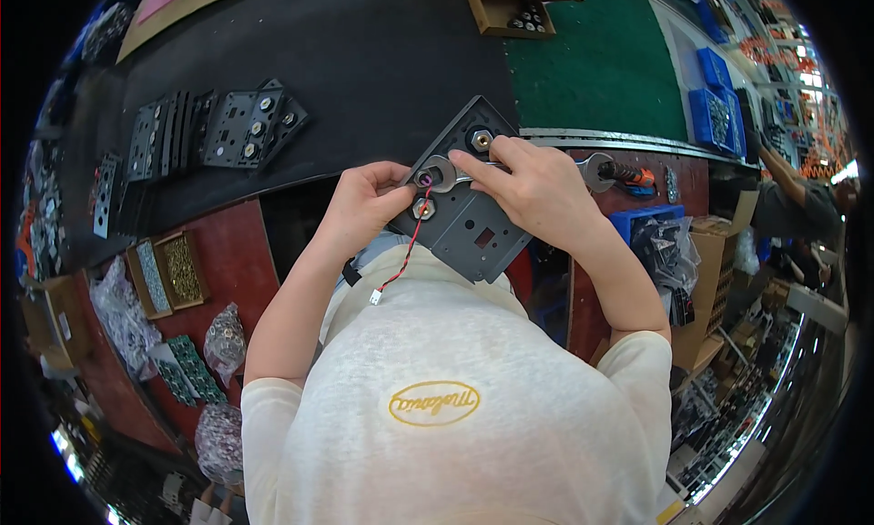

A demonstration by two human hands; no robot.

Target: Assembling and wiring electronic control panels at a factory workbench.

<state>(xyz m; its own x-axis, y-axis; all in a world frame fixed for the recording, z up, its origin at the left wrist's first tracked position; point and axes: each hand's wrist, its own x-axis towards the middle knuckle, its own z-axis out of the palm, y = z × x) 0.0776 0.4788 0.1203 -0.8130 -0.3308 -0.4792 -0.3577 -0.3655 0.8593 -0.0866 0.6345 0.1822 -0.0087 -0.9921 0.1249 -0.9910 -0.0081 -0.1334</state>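
Observation:
A black metal panel (479,214) with holes is tilted in front of my chest. My left hand (369,202) is closed on its left edge, thumb and fingers beside a small purple-topped fitting (426,179). A red and black wire (407,256) runs down from that fitting to a white plug (376,296). My right hand (537,186) is closed around an open-ended wrench (596,172), which lies across the panel with one jaw around the fitting. Silver hex nuts (482,141) sit on the panel above and below the jaw.
Several similar panels (238,129) stand stacked on the black mat (382,61) at left. An open cardboard box (496,10) of small parts is at the back. An orange-and-black tool (630,175) lies right of the wrench. Below left are screw boxes (182,268) and circuit boards (188,370).

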